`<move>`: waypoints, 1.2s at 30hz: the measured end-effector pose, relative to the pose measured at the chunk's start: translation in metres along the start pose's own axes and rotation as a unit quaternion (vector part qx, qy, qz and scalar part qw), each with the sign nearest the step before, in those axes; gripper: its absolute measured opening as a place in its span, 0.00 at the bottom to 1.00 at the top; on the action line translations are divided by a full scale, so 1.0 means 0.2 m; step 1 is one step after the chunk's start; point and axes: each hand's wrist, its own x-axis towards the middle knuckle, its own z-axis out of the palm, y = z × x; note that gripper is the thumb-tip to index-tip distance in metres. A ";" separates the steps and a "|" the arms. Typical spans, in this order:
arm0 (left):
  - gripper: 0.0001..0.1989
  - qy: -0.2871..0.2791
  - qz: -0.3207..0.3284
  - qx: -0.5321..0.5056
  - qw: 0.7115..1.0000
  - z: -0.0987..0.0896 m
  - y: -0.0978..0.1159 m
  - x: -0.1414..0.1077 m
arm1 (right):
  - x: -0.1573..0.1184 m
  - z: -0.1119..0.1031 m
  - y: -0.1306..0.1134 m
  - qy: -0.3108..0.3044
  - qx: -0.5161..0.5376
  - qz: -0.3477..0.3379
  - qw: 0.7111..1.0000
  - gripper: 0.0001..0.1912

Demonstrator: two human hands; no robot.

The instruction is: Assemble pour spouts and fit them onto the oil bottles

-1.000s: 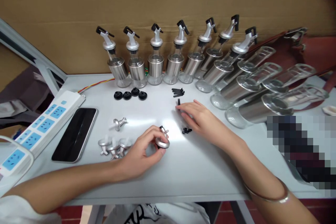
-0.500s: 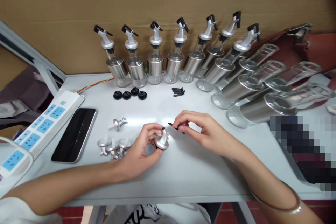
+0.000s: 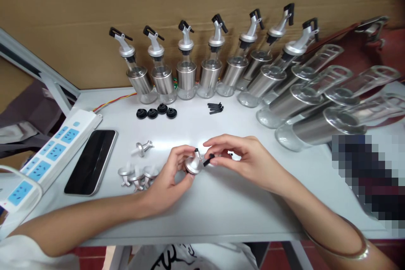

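Between its thumb and fingers, my left hand (image 3: pixel 172 173) grips a silver bottle pourer (image 3: pixel 193 164) with a black tip pointing up. My right hand (image 3: pixel 242 156) pinches a small black lever (image 3: pixel 209 160), just right of the pourer and apart from it. Several silver pourer tops (image 3: pixel 136 177) lie left of my left hand, and a single one (image 3: pixel 144 148) rests a little farther back. Several black stoppers (image 3: pixel 152 113) sit beyond them. A small bunch of black levers (image 3: pixel 215 108) lies behind my right hand.
Glass bottles with steel sleeves and fitted pourers (image 3: pixel 186 78) line the back. Bottles without pourers (image 3: pixel 325 124) stand at the right. A phone (image 3: pixel 90 162) and a white power strip (image 3: pixel 41 164) lie at the left. A brown bag (image 3: pixel 354 50) is behind the bottles.
The black lever in my right hand has turned, its free end now pointing down to the left. My left hand has shifted slightly left and up with the pourer.
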 end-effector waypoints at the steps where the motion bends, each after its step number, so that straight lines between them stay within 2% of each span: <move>1: 0.18 0.000 0.003 0.004 1.000 0.00 0.00 0.00 | 0.00 0.00 0.00 0.010 -0.004 -0.002 1.000 0.09; 6: 0.19 -0.025 0.012 0.035 0.999 0.00 0.01 0.01 | 0.01 0.01 0.00 0.056 0.033 0.027 0.998 0.06; 12: 0.27 -0.063 0.025 0.050 0.996 0.00 0.01 0.01 | 0.00 0.06 0.03 0.021 0.147 0.071 0.986 0.07; 19: 0.30 -0.055 0.012 0.036 0.998 0.00 0.01 0.01 | 0.00 0.07 0.02 0.054 0.114 0.056 0.990 0.05; 27: 0.29 -0.066 0.016 0.009 0.998 0.01 0.02 0.01 | 0.00 0.09 0.02 0.041 0.101 0.037 0.993 0.05; 32: 0.30 -0.056 0.013 -0.013 0.998 0.00 0.01 0.01 | 0.00 0.08 0.02 0.019 0.107 0.059 0.992 0.09; 36: 0.32 -0.055 0.019 -0.020 0.998 0.01 0.02 0.00 | -0.01 0.08 0.01 0.024 0.104 0.067 0.992 0.10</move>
